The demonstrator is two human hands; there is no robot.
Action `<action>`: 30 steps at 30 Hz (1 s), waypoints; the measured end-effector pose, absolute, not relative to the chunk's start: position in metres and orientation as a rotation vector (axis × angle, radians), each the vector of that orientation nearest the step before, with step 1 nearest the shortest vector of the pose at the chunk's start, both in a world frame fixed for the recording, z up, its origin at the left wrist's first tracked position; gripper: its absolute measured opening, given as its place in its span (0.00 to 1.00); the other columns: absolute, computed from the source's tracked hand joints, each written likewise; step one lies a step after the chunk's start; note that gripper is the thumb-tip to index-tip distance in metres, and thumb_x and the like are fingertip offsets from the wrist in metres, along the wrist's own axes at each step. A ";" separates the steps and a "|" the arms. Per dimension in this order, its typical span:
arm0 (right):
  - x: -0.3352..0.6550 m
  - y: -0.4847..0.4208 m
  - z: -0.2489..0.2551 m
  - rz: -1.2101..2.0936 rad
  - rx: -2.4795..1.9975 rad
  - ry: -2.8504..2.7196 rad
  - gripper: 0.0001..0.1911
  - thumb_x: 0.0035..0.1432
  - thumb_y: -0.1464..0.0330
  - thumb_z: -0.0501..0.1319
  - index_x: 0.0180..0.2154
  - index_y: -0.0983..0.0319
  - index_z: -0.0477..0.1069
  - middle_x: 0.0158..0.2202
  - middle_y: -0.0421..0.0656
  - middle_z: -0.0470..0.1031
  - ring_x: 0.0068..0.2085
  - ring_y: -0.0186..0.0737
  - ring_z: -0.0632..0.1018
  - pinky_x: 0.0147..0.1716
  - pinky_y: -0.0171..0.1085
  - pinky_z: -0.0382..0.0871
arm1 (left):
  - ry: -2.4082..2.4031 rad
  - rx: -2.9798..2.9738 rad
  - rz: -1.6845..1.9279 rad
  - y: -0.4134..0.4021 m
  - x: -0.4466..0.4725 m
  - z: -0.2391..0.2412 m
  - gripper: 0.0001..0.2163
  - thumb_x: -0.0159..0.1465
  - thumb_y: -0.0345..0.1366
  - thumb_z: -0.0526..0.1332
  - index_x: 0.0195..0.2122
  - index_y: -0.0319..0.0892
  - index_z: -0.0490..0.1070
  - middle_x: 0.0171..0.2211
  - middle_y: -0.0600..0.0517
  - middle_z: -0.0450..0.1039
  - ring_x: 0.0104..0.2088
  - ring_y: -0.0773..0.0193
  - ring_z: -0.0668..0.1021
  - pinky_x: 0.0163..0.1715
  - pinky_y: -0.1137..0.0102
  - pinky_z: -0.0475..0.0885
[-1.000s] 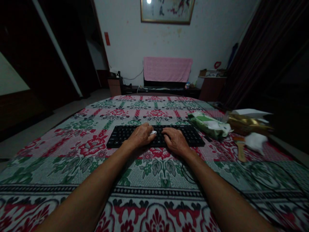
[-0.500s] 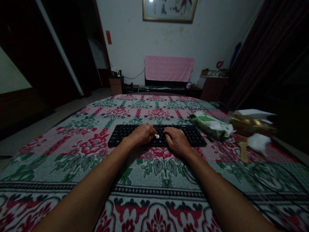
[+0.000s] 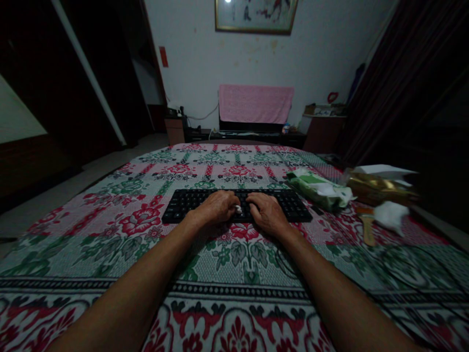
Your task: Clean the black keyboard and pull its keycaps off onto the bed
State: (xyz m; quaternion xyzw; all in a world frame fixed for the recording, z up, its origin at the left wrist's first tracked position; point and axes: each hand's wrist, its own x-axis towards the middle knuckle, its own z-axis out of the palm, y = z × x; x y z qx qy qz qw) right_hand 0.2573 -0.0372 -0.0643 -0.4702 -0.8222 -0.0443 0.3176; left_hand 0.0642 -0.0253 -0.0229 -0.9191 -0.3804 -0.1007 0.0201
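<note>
A black keyboard (image 3: 190, 201) lies flat across the patterned tablecloth in front of me. Over its middle, my left hand (image 3: 219, 206) is closed, and a small white piece of tissue (image 3: 238, 209) pokes out at its fingertips against the keys. My right hand (image 3: 268, 211) rests on the keys just right of centre, its fingers stretched forward and the thumb apart, holding nothing. Both palms cover some of the keys and part of the near edge.
Right of the keyboard lies a green and white soft pack (image 3: 318, 189). Beyond it are a golden box (image 3: 381, 188), a crumpled white tissue (image 3: 391, 216) and a wooden-handled brush (image 3: 368, 230). A thin black cable (image 3: 414, 274) loops over the tablecloth (image 3: 139, 266) at the right.
My left hand has shifted slightly right and down over the keys with the tissue. The right hand stays nearly in place. Less of the tissue shows now.
</note>
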 end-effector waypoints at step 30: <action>0.258 -0.037 -0.065 -0.089 -1.217 -2.162 0.12 0.55 0.72 0.52 0.41 0.59 0.69 0.46 0.44 0.73 0.49 0.42 0.71 0.49 0.44 0.60 | -1.207 -2.799 -0.230 -0.023 0.053 -0.013 0.12 0.57 0.31 0.52 0.37 0.43 0.74 0.31 0.49 0.73 0.31 0.64 0.73 0.30 0.73 0.64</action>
